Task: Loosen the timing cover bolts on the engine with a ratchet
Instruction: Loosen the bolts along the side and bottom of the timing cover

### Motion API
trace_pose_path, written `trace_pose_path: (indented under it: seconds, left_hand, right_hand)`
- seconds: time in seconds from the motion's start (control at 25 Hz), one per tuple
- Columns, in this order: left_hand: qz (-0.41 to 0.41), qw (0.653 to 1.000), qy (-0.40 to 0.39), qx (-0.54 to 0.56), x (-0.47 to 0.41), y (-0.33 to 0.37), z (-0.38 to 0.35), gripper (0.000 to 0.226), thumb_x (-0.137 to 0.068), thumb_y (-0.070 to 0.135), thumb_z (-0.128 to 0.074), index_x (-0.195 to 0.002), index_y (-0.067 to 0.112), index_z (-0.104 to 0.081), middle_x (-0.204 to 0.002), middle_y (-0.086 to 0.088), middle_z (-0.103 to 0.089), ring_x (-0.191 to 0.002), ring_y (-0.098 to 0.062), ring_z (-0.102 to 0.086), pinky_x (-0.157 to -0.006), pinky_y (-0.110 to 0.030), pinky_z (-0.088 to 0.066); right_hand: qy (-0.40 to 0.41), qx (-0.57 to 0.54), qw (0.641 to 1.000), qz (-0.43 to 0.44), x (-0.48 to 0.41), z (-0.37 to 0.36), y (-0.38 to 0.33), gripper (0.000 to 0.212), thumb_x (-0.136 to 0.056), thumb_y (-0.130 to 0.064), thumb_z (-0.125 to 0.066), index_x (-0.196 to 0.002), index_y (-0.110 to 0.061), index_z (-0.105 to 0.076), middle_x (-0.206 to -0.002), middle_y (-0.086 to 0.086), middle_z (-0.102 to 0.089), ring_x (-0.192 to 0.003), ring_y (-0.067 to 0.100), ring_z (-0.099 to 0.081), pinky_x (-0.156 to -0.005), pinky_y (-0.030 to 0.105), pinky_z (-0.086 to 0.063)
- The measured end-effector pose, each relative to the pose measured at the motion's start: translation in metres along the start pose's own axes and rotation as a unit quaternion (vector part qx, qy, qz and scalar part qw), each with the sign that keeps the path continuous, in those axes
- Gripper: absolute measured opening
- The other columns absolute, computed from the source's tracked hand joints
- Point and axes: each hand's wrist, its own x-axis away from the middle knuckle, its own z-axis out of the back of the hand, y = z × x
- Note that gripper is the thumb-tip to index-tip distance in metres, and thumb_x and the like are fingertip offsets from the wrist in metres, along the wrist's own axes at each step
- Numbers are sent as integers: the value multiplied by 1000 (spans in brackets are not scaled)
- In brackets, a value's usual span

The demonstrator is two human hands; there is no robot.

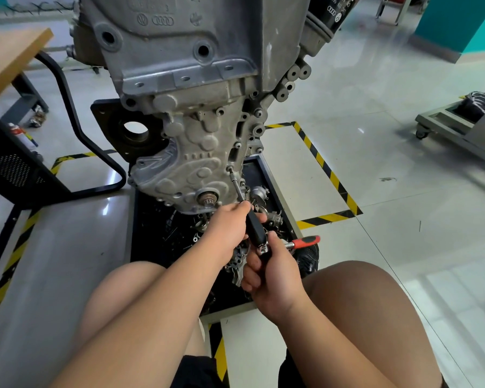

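A grey cast engine (196, 88) hangs over a black parts tray, its timing cover (191, 169) facing me. A thin steel extension bar (238, 187) with a black grip (254, 228) runs up to a bolt (229, 169) on the cover's right edge. My left hand (230, 225) pinches the bar where the steel meets the black grip. My right hand (269, 270) is closed around the ratchet head at the grip's lower end. The ratchet's red-and-black handle (305, 242) sticks out to the right.
The black tray (266, 177) under the engine holds several loose metal parts. Yellow-black floor tape (328, 175) frames the stand. A wooden desk (9, 57) with a black frame is on the left, a grey wheeled cart (459, 127) on the right. My bare knees fill the foreground.
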Motion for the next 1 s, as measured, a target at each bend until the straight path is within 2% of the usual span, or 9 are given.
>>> trace_pose_path:
  seconds: [0.08, 0.2, 0.24, 0.4, 0.52, 0.64, 0.8, 0.92, 1.0]
  left_hand:
    - [-13, 1000, 11, -10, -1, -1, 0, 20, -98, 29, -50, -90, 17, -64, -76, 4, -75, -84, -22, -68, -91, -44, -51]
    - [-25, 999, 43, -11, -4, -2, 0, 23, -93, 27, -60, -74, 15, -67, -65, 5, -72, -65, -14, -68, -65, -28, -55]
    - [-28, 998, 51, -18, -3, -2, 0, 23, -91, 27, -62, -72, 15, -67, -62, 6, -71, -59, -10, -66, -58, -24, -52]
    - [-12, 997, 56, -55, -2, -2, -1, 29, -89, 39, -61, -80, 13, -68, -77, -5, -75, -76, -22, -70, -73, -36, -54]
    - [17, 999, 41, -24, -3, -1, -4, 24, -93, 31, -51, -88, 11, -64, -88, -10, -75, -79, -26, -68, -76, -38, -50]
    - [24, 998, 41, -41, -5, -4, -3, 22, -94, 25, -48, -95, 11, -65, -103, -16, -72, -90, -32, -67, -70, -35, -46]
    - [6, 998, 45, -47, -6, -8, 1, 22, -96, 33, -53, -95, 17, -68, -100, -9, -73, -95, -30, -68, -68, -30, -49]
    - [-3, 997, 71, -21, -6, -6, 2, 21, -88, 38, -66, -80, 18, -65, -69, 6, -70, -65, -10, -66, -56, -25, -50]
    - [3, 997, 78, -18, -6, -5, 3, 23, -85, 39, -68, -79, 17, -63, -69, 4, -67, -63, -12, -63, -57, -27, -51]
  right_hand:
    - [70, 217, 966, 123, 1, 4, 0, 29, -99, -41, -39, -88, -18, -52, -58, -6, -49, -47, 14, -42, -49, 26, -34]
    - [76, 537, 794, 276, 0, 11, 1, 26, -96, -44, -42, -120, -34, -39, -79, -11, -60, -72, 11, -60, -61, 31, -43]
    - [66, 566, 772, 281, -2, 12, 2, 26, -96, -45, -41, -119, -37, -34, -80, -10, -61, -74, 11, -61, -62, 33, -44]
    - [90, 275, 940, 180, -4, 3, 6, 17, -98, -37, -42, -92, -22, -48, -64, -3, -51, -48, 11, -47, -51, 28, -38]
    - [78, 11, 997, -2, -7, 1, -3, 30, -100, -40, -36, -86, -17, -50, -48, -2, -37, -35, 13, -26, -38, 22, -26]
    - [39, -94, 992, -74, -7, -1, -6, 34, -101, -43, -33, -85, -20, -52, -46, -5, -30, -34, 10, -20, -34, 20, -23]
    - [104, 125, 985, 50, -7, 3, -1, 36, -99, -43, -35, -79, -17, -48, -49, -4, -39, -39, 15, -32, -43, 26, -29]
    - [127, 364, 887, 253, -5, 9, -1, 16, -97, -38, -43, -96, -23, -49, -70, -13, -56, -60, 1, -55, -53, 14, -37]
    - [99, 435, 848, 287, -3, 9, 2, 13, -97, -37, -46, -108, -31, -45, -76, -17, -58, -72, -12, -56, -53, 9, -37]
